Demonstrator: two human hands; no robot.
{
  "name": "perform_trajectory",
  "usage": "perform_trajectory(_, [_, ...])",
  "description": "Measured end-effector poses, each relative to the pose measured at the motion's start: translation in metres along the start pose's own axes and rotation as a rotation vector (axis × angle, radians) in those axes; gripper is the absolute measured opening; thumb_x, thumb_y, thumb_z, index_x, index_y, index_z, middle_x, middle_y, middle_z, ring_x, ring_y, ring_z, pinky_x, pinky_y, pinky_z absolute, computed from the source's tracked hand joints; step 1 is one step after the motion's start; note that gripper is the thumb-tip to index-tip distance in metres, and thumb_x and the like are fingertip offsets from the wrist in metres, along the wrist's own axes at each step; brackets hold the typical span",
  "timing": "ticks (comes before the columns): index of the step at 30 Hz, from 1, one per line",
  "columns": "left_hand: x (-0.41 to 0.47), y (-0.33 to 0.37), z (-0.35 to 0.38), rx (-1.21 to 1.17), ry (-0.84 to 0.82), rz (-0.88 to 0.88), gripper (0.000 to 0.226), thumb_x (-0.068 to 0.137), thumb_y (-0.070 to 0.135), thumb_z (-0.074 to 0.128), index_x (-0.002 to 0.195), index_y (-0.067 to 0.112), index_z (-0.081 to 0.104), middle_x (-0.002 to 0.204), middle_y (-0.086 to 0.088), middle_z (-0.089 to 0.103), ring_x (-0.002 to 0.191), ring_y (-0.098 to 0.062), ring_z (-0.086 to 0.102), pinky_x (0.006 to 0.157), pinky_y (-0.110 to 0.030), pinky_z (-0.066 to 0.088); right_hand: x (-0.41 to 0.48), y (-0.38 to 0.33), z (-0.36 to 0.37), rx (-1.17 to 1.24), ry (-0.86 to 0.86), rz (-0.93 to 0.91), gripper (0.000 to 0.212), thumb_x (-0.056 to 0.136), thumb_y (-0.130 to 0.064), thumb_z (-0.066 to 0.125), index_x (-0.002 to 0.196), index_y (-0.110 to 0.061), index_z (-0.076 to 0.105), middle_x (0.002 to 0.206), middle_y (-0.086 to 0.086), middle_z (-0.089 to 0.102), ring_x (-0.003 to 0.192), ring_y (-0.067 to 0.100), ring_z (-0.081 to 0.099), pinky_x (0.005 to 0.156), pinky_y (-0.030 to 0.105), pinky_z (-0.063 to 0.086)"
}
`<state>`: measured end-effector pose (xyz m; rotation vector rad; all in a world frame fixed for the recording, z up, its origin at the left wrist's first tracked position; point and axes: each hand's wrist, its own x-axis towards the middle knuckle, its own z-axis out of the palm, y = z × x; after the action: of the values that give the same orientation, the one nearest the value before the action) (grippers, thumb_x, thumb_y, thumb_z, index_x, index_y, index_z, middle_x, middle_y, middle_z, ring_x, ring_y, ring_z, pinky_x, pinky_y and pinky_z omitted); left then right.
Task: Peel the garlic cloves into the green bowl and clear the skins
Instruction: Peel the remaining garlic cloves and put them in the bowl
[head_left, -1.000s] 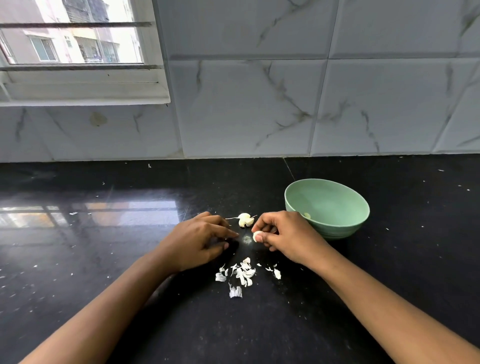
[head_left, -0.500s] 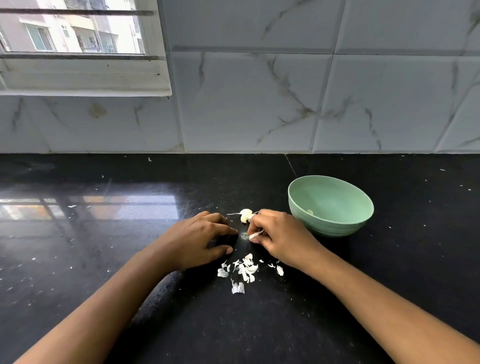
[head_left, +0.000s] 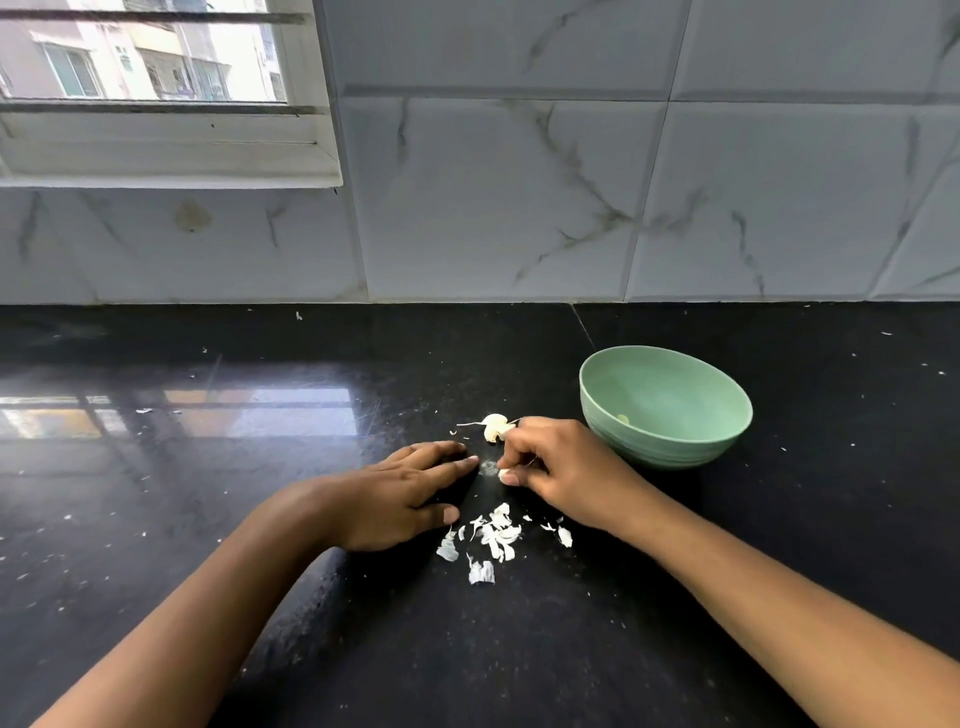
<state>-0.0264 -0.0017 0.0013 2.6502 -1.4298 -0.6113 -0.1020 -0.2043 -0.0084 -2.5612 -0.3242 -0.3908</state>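
Garlic clove (head_left: 504, 473) pinched by right hand (head_left: 566, 467) beside green bowl (head_left: 649, 448).

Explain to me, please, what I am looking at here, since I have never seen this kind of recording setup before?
No machine here: a person works with bare hands, and the one view comes from a wide-angle camera worn on their head, looking forward and down. That is why both forearms reach in from the bottom. The left hand rests on the black counter with fairly straight fingers, holding nothing. The right hand pinches a small garlic clove at its fingertips. Behind the hands lies a garlic chunk; nearer the person, a scatter of loose skins. To the right stands the green bowl, with one pale peeled clove inside.
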Motion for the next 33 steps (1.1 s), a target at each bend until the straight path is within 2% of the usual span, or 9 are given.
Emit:
perform_trajectory(5, [0.000, 0.000, 0.000, -0.043, 0.024, 0.008, 0.058, 0.101, 0.040, 0.035, 0.151, 0.035, 0.006, 0.158, 0.017, -0.003, 0.144, -0.002, -0.006, 0.120, -0.032, 0.004, 0.003, 0.000, -0.012, 0.142, 0.210, -0.006, 0.010, 0.076, -0.009, 0.076, 0.075, -0.013, 0.067, 0.072, -0.012, 0.058, 0.069, -0.001, 0.055, 0.062, 0.012, 0.037])
perform_trajectory(9, [-0.001, 0.001, 0.000, -0.043, -0.015, -0.016, 0.059, 0.101, 0.042, 0.032, 0.150, 0.037, 0.000, 0.158, 0.017, -0.010, 0.144, -0.004, -0.012, 0.120, -0.034, 0.000, 0.000, 0.004, 0.001, 0.051, -0.009, 0.031, 0.011, 0.077, -0.011, 0.075, 0.074, -0.012, 0.065, 0.074, -0.009, 0.057, 0.066, 0.002, 0.052, 0.063, 0.020, 0.035])
perform_trajectory(13, [-0.001, 0.004, 0.000, -0.052, -0.027, -0.017, 0.059, 0.102, 0.041, 0.031, 0.150, 0.037, -0.003, 0.157, 0.017, -0.015, 0.143, -0.006, -0.017, 0.119, -0.032, -0.005, 0.002, 0.002, -0.004, 0.063, 0.199, -0.037, 0.011, 0.075, -0.006, 0.075, 0.075, -0.011, 0.065, 0.074, -0.010, 0.057, 0.068, -0.001, 0.053, 0.063, 0.011, 0.036])
perform_trajectory(17, [-0.001, 0.001, 0.001, -0.057, -0.013, -0.017, 0.059, 0.101, 0.042, 0.033, 0.150, 0.038, 0.000, 0.157, 0.017, -0.011, 0.144, -0.005, -0.014, 0.120, -0.037, -0.001, 0.001, 0.001, 0.002, -0.038, 0.029, -0.062, 0.011, 0.077, -0.008, 0.072, 0.075, -0.010, 0.062, 0.076, -0.008, 0.054, 0.070, 0.005, 0.050, 0.064, 0.025, 0.038])
perform_trajectory(20, [0.000, -0.001, 0.001, -0.053, 0.011, -0.001, 0.059, 0.100, 0.043, 0.034, 0.150, 0.039, 0.002, 0.157, 0.018, -0.008, 0.144, -0.004, -0.010, 0.120, -0.036, 0.001, 0.002, 0.000, -0.004, 0.013, 0.193, -0.072, 0.010, 0.077, -0.009, 0.073, 0.076, -0.012, 0.064, 0.074, -0.009, 0.054, 0.067, 0.001, 0.049, 0.062, 0.016, 0.037])
perform_trajectory(24, [0.001, -0.002, 0.001, -0.036, 0.088, 0.003, 0.058, 0.098, 0.044, 0.041, 0.150, 0.038, 0.014, 0.157, 0.016, 0.007, 0.145, -0.006, 0.004, 0.119, -0.034, 0.009, -0.002, 0.003, 0.004, -0.004, 0.038, 0.022, 0.007, 0.079, -0.010, 0.073, 0.079, -0.010, 0.066, 0.077, -0.011, 0.054, 0.071, 0.007, 0.051, 0.065, 0.021, 0.037])
perform_trajectory(28, [0.001, 0.004, -0.002, -0.094, 0.434, 0.050, 0.052, 0.091, 0.041, 0.059, 0.139, 0.038, 0.040, 0.136, 0.021, 0.047, 0.125, 0.004, 0.041, 0.100, -0.015, 0.031, 0.000, -0.002, -0.002, 0.644, 0.152, 0.286, 0.007, 0.078, -0.004, 0.073, 0.084, -0.003, 0.069, 0.076, 0.007, 0.068, 0.062, 0.006, 0.056, 0.062, 0.014, 0.045])
perform_trajectory(30, [0.002, 0.013, -0.004, -0.322, 0.654, 0.125, 0.045, 0.086, 0.029, 0.069, 0.127, 0.038, 0.054, 0.117, 0.023, 0.062, 0.109, 0.011, 0.054, 0.089, -0.008, 0.038, -0.001, -0.007, -0.005, 1.011, 0.117, 0.418, 0.009, 0.080, 0.000, 0.068, 0.089, -0.002, 0.068, 0.073, 0.007, 0.070, 0.060, 0.006, 0.061, 0.059, 0.015, 0.049])
perform_trajectory(33, [0.002, 0.025, -0.003, -0.728, 0.759, 0.161, 0.030, 0.079, 0.015, 0.074, 0.103, 0.032, 0.070, 0.091, 0.015, 0.074, 0.085, -0.001, 0.068, 0.076, -0.017, 0.053, -0.005, -0.017, -0.007, 1.264, 0.016, 0.500, 0.017, 0.073, -0.007, 0.067, 0.091, -0.005, 0.066, 0.072, 0.004, 0.071, 0.062, 0.008, 0.066, 0.061, 0.019, 0.053])
